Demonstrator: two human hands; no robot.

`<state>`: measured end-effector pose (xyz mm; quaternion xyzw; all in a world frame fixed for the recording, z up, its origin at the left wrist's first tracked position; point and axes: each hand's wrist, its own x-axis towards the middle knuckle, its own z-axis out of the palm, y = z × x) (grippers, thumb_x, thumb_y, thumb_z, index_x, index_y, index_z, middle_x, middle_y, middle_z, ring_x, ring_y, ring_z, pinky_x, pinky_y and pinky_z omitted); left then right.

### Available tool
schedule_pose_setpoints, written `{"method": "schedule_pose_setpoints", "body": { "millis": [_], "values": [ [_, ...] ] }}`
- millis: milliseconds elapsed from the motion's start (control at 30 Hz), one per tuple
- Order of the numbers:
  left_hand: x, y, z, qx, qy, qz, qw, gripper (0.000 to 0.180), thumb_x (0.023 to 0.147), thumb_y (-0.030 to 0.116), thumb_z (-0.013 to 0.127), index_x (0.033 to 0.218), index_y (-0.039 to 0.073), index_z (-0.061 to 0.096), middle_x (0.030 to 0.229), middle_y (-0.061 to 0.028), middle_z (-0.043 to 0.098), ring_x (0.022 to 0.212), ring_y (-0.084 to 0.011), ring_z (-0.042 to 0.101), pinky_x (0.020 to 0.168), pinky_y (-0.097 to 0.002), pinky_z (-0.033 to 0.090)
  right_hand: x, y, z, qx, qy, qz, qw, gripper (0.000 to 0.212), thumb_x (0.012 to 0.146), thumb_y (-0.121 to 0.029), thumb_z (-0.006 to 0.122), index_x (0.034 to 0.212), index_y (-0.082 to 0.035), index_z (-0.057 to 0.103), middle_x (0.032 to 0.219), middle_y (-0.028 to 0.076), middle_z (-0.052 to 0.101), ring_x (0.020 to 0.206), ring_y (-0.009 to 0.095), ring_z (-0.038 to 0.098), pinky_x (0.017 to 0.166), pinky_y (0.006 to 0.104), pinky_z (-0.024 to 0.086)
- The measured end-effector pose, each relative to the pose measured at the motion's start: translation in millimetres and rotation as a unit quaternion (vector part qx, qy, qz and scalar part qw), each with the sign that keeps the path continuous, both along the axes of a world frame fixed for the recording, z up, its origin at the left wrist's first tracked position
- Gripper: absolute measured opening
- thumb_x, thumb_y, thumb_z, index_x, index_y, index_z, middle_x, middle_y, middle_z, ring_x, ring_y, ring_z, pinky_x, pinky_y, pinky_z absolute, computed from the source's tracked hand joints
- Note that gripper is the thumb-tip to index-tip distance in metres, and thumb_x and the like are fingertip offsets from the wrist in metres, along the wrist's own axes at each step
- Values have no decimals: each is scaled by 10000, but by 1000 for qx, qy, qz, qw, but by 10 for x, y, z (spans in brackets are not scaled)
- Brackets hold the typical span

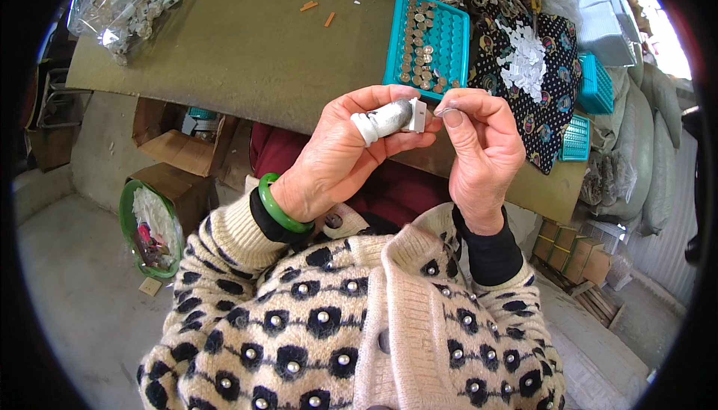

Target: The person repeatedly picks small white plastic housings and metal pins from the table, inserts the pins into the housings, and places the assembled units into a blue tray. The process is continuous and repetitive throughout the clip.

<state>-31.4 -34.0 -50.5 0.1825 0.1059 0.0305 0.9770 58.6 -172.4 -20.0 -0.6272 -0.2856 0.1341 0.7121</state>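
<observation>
The tiny thin bit at the tips of the right hand was very hard to make out. The thumb and pointing finger pinched it almost closed, and they hid most of it, so I cannot tell what it was. The other right fingers curled in behind, and some were hidden.

The left hand held a small white part up near its fingertips, just beside the right hand. Its thumb wore a white wrap with a dark, dirty end, and that thumb covered one side of the part. The left fingers were bent around the other side, with only a little gap, filled by the part. Both arms bent in from the sides, so the hands met in front of the body, over the near edge of the table.

Behind them sat a blue-green tray with round discs in some of its holes. The left hand's fingertips hid a bit of its near edge. A clear bag of white bits was cut off at the top.
</observation>
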Motion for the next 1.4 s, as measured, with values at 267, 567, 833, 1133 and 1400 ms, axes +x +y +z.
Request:
{"method": "schedule_pose_setpoints", "body": {
  "millis": [267, 567, 833, 1133, 1400],
  "values": [
    [-5, -48, 29, 6, 26, 14, 1000, 259, 951, 148, 616, 1165, 2, 612, 1103, -120, 667, 988, -200, 670, 939, -385, 554, -27, 43, -116, 59, 51, 31, 996, 85, 912, 0, 626, 970, -24, 570, 1029, 79, 564, 965, 150, 531, 925, 290, 416],
    [16, -133, 49, 6, 36, 21, 999, 271, 948, 177, 625, 1160, 9, 615, 1076, -94, 668, 966, -181, 671, 906, -352, 566, 2, -14, -175, 65, 76, 44, 994, 95, 911, 15, 620, 981, -13, 563, 1038, 68, 552, 931, 127, 531, 901, 267, 427],
    [15, -173, 106, 66, 42, 28, 997, 235, 950, 173, 621, 1126, 18, 635, 1036, -74, 678, 945, -170, 672, 877, -342, 573, 92, -120, -83, -25, -44, 75, 996, 81, 901, 82, 581, 945, 14, 574, 1026, 66, 542, 862, 104, 566, 733, 230, 501],
    [4, -217, 104, 129, 48, 45, 989, 193, 895, 132, 694, 1048, 26, 642, 977, -59, 683, 876, -147, 673, 799, -302, 570, 179, -141, 93, -142, -325, 56, 933, 150, 781, 134, 595, 879, 22, 573, 910, 146, 623, 788, 226, 622, 690, 287, 510],
    [-44, -78, 201, 53, 66, 21, 996, 173, 933, 72, 620, 1081, -16, 602, 992, -116, 673, 878, -231, 698, 747, -345, 609, 280, 27, 317, -187, -319, 138, 919, 175, 738, 100, 663, 872, 5, 603, 860, 132, 613, 762, 272, 639, 664, 329, 519]
  ]
}}
